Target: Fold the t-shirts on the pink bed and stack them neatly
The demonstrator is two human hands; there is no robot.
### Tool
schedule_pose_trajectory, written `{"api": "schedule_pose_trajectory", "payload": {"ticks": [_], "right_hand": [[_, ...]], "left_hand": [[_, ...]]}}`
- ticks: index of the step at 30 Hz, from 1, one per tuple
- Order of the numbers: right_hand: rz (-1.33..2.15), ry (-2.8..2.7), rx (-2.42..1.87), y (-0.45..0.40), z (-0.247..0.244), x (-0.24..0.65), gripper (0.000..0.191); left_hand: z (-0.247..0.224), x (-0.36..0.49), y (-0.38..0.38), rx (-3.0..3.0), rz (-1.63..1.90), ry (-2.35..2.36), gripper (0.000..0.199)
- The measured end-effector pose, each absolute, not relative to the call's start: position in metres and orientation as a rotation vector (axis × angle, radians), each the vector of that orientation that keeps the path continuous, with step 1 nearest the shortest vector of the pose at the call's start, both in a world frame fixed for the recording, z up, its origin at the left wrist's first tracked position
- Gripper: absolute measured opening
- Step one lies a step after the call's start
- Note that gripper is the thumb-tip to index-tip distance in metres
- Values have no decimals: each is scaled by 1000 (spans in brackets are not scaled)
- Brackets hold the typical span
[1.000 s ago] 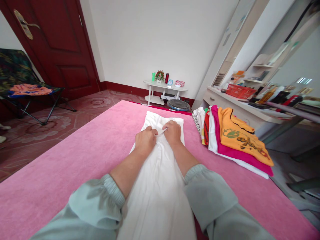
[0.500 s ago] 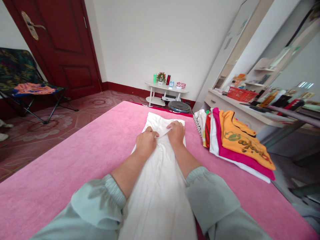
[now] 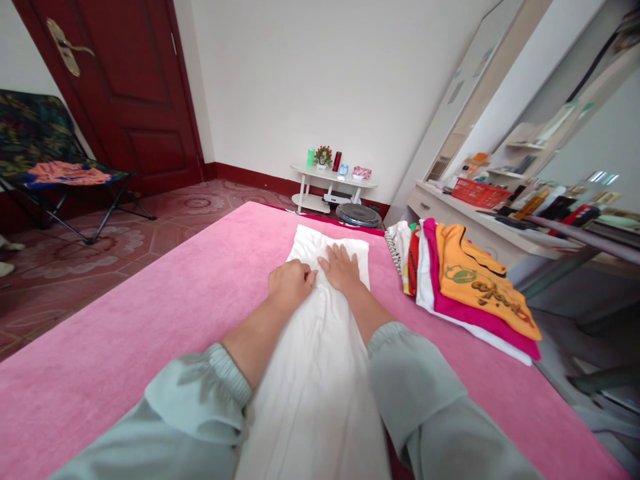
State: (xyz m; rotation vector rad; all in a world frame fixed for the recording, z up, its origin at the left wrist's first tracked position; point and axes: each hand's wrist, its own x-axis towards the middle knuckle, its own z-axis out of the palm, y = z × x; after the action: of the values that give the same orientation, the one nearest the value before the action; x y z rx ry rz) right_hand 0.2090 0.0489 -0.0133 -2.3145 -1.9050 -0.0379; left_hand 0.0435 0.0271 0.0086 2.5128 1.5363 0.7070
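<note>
A long white garment lies lengthwise on the pink bedspread, running from its far end toward me; creases cross its middle. My left hand rests at the garment's left side with its fingers curled and the thumb pressed in, closed on the white cloth. Beside it, my right hand lies flat on the garment's upper part, fingers stretched out and palm down. Both forearms wear pale green elastic cuffs.
Folded clothes, with an orange top uppermost, lie on the bed's right. Beyond stands a dressing table with a red basket and bottles. A folding chair is at left, a small white stand by the wall.
My right hand has let go of the pinched cloth edge and now lies flat on the garment. The raised flap between my hands has gone down. My left hand stays nearly in place.
</note>
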Motion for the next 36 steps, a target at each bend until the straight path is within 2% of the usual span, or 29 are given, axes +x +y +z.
{"api": "schedule_pose_trajectory", "payload": {"ticks": [5,13,17,23,36], "right_hand": [[-15,-1783,-2397,38,-12,206,72],[100,-1774,-2462,-2,-8,215,74],[112,-1787,-2482,-30,-6,214,71],[119,-1861,-2447,-75,-2,208,65],[136,-2085,-2253,-200,11,190,61]], "left_hand": [[0,36,43,2231,722,1471,12],[-9,27,55,2232,751,1317,14],[-12,21,48,2324,779,1186,20],[-16,-6,25,2440,784,983,43],[-4,-95,-36,2663,530,715,44]]}}
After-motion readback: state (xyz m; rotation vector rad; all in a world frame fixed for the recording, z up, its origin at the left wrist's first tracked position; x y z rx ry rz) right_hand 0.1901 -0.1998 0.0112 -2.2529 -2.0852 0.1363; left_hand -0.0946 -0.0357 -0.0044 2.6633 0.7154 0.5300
